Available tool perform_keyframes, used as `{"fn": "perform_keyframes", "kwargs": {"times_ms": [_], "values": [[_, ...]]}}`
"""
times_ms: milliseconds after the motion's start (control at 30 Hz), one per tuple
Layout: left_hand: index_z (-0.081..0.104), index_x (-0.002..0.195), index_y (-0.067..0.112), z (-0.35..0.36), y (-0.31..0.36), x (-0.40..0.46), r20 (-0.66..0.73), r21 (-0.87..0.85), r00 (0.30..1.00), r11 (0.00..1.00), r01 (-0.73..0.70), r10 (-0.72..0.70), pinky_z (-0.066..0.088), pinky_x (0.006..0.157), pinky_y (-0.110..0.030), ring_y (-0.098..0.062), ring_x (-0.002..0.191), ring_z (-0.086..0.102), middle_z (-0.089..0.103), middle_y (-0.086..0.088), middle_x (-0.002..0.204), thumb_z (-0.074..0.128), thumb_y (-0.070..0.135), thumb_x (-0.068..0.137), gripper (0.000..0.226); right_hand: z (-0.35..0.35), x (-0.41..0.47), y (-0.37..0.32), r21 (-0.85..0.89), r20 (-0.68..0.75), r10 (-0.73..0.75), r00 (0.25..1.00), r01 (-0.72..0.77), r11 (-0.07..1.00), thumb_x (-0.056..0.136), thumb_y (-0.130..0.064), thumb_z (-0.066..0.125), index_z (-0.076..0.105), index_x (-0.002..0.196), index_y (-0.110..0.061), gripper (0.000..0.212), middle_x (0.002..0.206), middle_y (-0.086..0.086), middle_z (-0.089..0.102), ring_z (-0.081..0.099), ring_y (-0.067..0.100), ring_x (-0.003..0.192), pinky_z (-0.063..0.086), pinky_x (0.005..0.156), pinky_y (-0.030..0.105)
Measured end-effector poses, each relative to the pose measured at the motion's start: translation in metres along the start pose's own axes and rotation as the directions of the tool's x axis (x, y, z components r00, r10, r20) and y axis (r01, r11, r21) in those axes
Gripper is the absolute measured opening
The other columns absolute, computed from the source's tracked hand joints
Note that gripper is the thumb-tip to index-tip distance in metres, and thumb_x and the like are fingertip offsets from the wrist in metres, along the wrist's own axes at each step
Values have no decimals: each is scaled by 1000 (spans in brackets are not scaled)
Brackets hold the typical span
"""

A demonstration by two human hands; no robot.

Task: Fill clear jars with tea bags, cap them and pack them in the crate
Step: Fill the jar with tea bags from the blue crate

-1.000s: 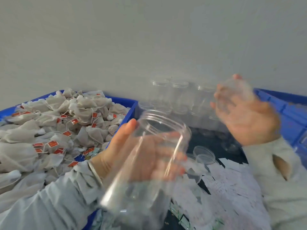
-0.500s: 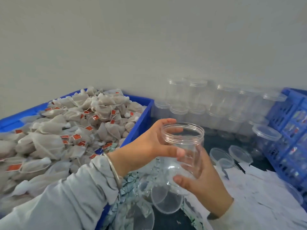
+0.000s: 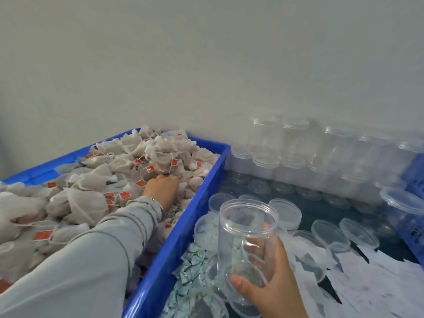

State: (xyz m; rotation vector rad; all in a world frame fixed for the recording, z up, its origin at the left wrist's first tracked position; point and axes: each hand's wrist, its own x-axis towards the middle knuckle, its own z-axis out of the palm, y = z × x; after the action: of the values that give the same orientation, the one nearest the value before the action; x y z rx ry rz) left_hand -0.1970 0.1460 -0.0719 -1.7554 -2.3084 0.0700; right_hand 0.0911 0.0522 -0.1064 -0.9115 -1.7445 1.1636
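the big blue plastic tray (image 3: 197, 212) heaped with white mesh tea bags (image 3: 96, 187) fills the left. left hand (image 3: 161, 187) digs among them, fingers hidden, grip unclear. just beyond the tray's right rim, right hand (image 3: 273, 278) grasps the open clear plastic jar (image 3: 246, 239) upright.

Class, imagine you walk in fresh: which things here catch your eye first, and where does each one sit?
A blue tray at the left, heaped with tea bags bearing red tags, where the left hand reaches in. Just right of it, the right hand holds an empty, uncapped clear jar upright. Capped clear jars are stacked along the wall behind.
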Motion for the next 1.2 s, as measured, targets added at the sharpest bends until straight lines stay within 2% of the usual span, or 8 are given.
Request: {"fn": "perform_keyframes", "kwargs": {"times_ms": [100, 233, 333, 467, 567, 733, 1000, 1200], "values": [[65, 100, 9, -23, -13, 4, 55, -151, 998, 987, 50, -42, 53, 78, -33, -24, 88, 63, 66, -5, 91, 53, 19, 89, 19, -3, 2, 3, -42, -41, 21, 999, -23, 999, 38, -54, 83, 26, 138, -46, 116, 118, -30, 55, 54, -8, 109, 47, 87, 17], [49, 56, 20, -96, -22, -4, -225, -449, 974, 883, -138, 38, 31, 50, -16, -9, 56, 45, 47, 6, 56, 54, 29, 90, 36, -6, 11, 5, -70, -142, 55, 988, -65, 995, 41, -50, 90, 20, 125, -65, 110, 116, -28, 51, 50, -9, 105, 41, 81, 15], [57, 64, 14, -131, -2, -32, -337, -606, 930, 722, -333, 146, 33, 50, -16, -6, 49, 39, 49, 1, 56, 61, 48, 75, 36, -4, 20, 3, -149, -108, 36, 993, -52, 987, 48, -51, 86, 14, 130, -63, 110, 119, -31, 43, 44, -12, 108, 38, 81, 13], [73, 78, 37, -142, 17, -44, -136, -736, 903, 568, -368, 409, 37, 53, -7, 4, 55, 49, 60, 18, 61, 70, 44, 76, 8, 3, 31, -9, -206, -97, 5, 995, -25, 978, 46, -62, 79, 9, 121, -70, 103, 120, -33, 40, 42, -14, 109, 36, 88, 15], [72, 81, 31, -129, 13, -11, -128, -841, 965, 490, -229, 230, 39, 52, -2, 9, 55, 54, 64, 21, 66, 69, 28, 84, 5, 2, 32, -11, -167, -144, 4, 990, -28, 986, 45, -61, 81, 10, 118, -74, 102, 117, -34, 42, 43, -17, 106, 37, 80, 11], [55, 126, 9, -60, 29, 36, -53, -582, 986, 798, -157, 156, 39, 91, -23, -24, 113, 55, 59, -9, 125, 53, 6, 90, 36, 6, 23, -7, -138, -170, 25, 985, -49, 989, 39, -58, 85, 14, 129, -64, 115, 115, -31, 47, 46, -13, 106, 38, 85, 15], [62, 103, 6, -35, 29, 54, -17, -392, 999, 919, -51, 48, 47, 86, -33, -28, 99, 63, 67, -13, 106, 53, 18, 93, 18, -5, 23, -1, -92, -204, 48, 978, -68, 993, 35, -57, 87, 17, 118, -71, 110, 117, -31, 48, 48, -14, 104, 41, 75, 10], [67, 90, 13, -129, -7, 11, -32, -957, 988, 282, -74, 150, 52, 58, -19, -11, 64, 64, 70, 0, 77, 66, 4, 85, 11, -4, 23, 6, -108, -173, 42, 984, -62, 992, 42, -47, 88, 17, 125, -64, 110, 118, -29, 47, 44, -14, 108, 37, 81, 12]]}}
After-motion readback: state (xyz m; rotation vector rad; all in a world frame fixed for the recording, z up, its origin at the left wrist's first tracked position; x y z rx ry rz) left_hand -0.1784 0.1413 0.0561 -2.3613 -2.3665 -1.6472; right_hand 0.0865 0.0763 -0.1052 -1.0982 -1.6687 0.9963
